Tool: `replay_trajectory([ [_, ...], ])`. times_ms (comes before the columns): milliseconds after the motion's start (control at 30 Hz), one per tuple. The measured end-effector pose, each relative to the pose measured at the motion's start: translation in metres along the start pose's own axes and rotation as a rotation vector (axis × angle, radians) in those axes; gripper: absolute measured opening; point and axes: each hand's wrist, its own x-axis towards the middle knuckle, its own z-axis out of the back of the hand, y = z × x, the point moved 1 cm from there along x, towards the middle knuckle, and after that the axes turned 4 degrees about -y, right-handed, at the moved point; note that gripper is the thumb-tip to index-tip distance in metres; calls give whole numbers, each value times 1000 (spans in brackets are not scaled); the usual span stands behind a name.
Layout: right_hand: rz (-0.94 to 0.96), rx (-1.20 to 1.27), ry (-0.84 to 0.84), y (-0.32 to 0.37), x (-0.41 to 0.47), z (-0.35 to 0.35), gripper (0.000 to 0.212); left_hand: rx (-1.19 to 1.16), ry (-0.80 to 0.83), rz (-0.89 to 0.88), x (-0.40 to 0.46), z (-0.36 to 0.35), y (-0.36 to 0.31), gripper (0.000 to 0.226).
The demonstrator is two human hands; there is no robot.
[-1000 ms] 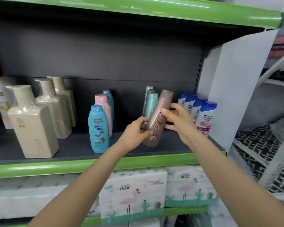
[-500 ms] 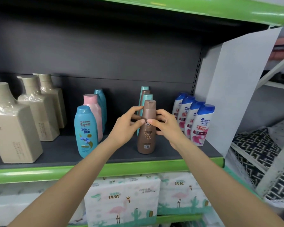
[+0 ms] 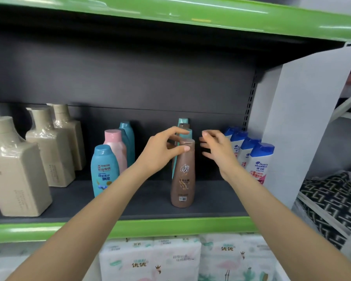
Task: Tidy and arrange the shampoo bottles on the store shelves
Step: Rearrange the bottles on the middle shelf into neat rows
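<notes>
Brown bottle: the tall brown plastic shampoo bottle [image 3: 183, 175] stands upright near the green front lip of the dark shelf [image 3: 150, 228], heading a file of teal and brown bottles.
Left hand [image 3: 162, 152]: thumb on the cap, fingers curled loosely over it; a light touch, not a firm grip.
Right hand [image 3: 217, 148]: fingers spread, holding nothing, apart from the bottle.
Risk: a sideways nudge at the cap would likely tip this narrow bottle off the shelf front.
Clearance: bare shelf lies either side, between the blue Rejoice bottle [image 3: 104, 169] and the white blue-capped bottles [image 3: 259, 163].

Glossy plastic brown bottle [image 3: 183, 175]; shiny film-wrapped beige bottles [image 3: 18, 171]; matt dark shelf [image 3: 150, 205] with glossy green edge [image 3: 160, 227].
</notes>
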Motion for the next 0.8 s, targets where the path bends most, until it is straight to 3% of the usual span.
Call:
replay_trajectory([
  [300,-34,-204,182,-5,39,-20,37,-137,-31,38,-3,-11,5,23],
  [800,25,-68,183,0,25,0,17,-87,-29,68,-5,-13,4,22],
])
